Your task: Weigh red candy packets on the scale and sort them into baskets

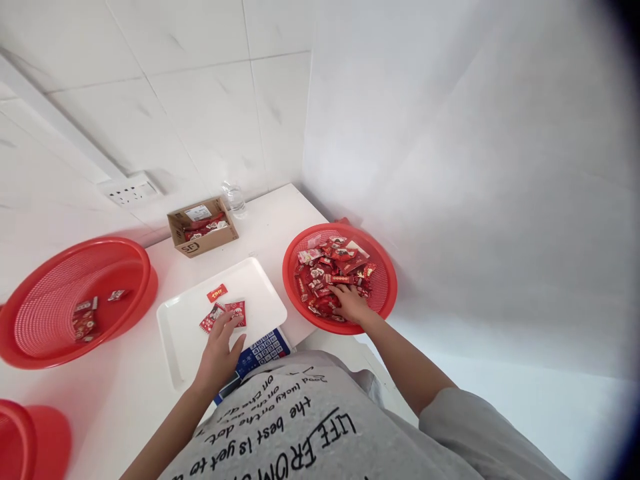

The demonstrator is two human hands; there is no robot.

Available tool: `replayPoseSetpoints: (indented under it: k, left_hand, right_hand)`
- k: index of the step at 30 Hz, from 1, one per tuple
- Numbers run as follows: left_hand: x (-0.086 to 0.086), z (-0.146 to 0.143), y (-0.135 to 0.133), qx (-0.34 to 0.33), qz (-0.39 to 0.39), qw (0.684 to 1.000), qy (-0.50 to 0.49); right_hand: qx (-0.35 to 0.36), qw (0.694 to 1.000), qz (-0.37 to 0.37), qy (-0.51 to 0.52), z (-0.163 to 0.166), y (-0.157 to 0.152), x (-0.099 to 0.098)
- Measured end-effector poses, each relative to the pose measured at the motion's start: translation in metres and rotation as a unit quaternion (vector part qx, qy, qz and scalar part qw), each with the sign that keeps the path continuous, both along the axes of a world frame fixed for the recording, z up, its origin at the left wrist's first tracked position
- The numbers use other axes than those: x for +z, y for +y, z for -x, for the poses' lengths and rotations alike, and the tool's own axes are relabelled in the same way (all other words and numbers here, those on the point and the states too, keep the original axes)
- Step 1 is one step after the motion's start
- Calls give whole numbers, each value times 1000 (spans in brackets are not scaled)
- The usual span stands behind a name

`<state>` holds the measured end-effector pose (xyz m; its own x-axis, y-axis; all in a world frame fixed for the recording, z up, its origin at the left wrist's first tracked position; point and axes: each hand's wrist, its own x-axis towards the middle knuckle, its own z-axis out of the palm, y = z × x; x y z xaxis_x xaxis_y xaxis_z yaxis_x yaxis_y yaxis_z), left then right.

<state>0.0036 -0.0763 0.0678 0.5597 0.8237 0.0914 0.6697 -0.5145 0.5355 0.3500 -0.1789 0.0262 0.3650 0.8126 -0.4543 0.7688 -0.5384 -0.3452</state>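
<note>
My left hand (220, 350) rests on a white tray (190, 347), fingers spread, fingertips touching two red snack packets (227, 313). A smaller red packet (217, 293) lies further back on the tray. My right hand (350, 303) reaches into a red mesh basket (383, 283) heaped with several red candy packets (327, 270). Its fingers curl down among the packets; what they grip is hidden.
The tray sits on a scale with a blue keypad (263, 351). A large red basket (60, 313) at left holds a few packets. A cardboard box (203, 228) with packets and a clear bottle (235, 199) stand by the tiled wall. Another red basket (20, 440) shows at bottom left.
</note>
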Motion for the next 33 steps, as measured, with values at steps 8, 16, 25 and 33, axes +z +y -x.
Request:
replayPoseSetpoints:
  k: [8, 16, 25, 33]
  left_hand:
    - [11, -6, 7, 9, -11, 1000, -19]
    - [3, 8, 4, 13, -8, 1000, -8]
    - [-7, 9, 1, 14, -26, 1000, 3]
    - [-12, 15, -8, 1, -43, 999, 31]
  right_hand:
    - [-57, 995, -87, -9, -28, 14, 10]
    - [-133, 981, -137, 38, -31, 14, 28]
    - [-173, 968, -181, 18, -16, 20, 55]
    - [-17, 953, -230, 197, 79, 72, 78]
